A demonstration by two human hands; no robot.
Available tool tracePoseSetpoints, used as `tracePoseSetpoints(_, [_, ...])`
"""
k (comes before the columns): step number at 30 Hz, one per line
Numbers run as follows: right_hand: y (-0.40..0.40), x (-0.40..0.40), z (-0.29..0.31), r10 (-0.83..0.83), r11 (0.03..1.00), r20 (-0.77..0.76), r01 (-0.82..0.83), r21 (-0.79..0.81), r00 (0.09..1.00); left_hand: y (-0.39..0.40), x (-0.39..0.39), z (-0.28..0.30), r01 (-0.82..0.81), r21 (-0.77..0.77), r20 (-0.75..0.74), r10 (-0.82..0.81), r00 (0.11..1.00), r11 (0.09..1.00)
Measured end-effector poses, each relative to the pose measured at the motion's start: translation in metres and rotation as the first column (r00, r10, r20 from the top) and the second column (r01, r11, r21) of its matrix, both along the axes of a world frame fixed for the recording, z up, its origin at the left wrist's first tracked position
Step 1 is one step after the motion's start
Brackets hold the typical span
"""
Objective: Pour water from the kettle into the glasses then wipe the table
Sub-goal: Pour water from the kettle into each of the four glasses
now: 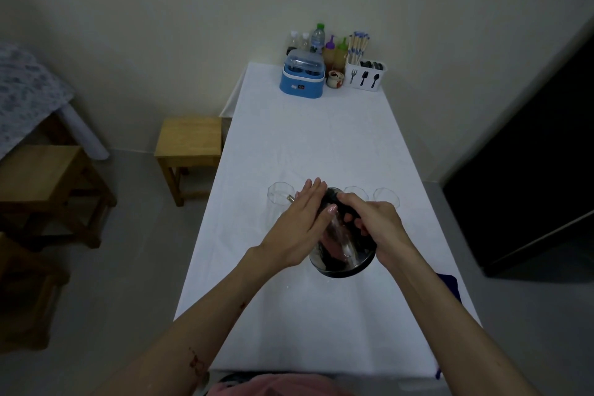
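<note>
Both forearms reach in from the near edge over the white-covered counter point(321, 138). Right hand point(379, 228): grip closed around the black handle of the kettle point(344, 251). Left hand point(305, 219): flat and open, fingers straight, palm laid against the kettle's left side and lid, holding nothing.

Kettle: steel, shiny, tilted toward the far left, spout over the rim of the leftmost glass point(281, 198). Water stream cannot be made out.

3 clear glasses in a row across mid-counter; the middle glass point(356, 193) is partly hidden behind the kettle, the right glass point(387, 198) stands clear of it.

Dark blue cloth point(450, 286) at the counter's right edge, near the right forearm.

Far end, against the wall: blue appliance point(302, 80), bottles point(318, 40), white cutlery caddy point(366, 75).

Wooden stool point(189, 141) on the floor left of the counter.
</note>
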State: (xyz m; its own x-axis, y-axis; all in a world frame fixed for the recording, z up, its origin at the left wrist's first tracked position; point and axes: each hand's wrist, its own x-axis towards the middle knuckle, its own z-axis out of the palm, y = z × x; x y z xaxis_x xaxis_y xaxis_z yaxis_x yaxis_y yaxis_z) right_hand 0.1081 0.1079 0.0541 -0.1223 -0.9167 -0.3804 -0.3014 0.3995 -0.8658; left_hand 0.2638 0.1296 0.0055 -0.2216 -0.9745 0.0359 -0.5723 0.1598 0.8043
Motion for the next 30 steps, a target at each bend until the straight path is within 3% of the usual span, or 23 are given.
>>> tracePoseSetpoints(18, [0.002,0.001,-0.006,-0.021,1.000,0.026,0.021,0.009,0.999,0.003,0.002,0.001,0.014,0.009,-0.010,-0.014,1.000,1.000])
tracePoseSetpoints(30, [0.020,0.002,-0.020,-0.196,0.978,0.171,0.182,0.099,0.965,0.004,-0.002,0.003,0.083,-0.013,0.005,-0.083,0.997,0.996])
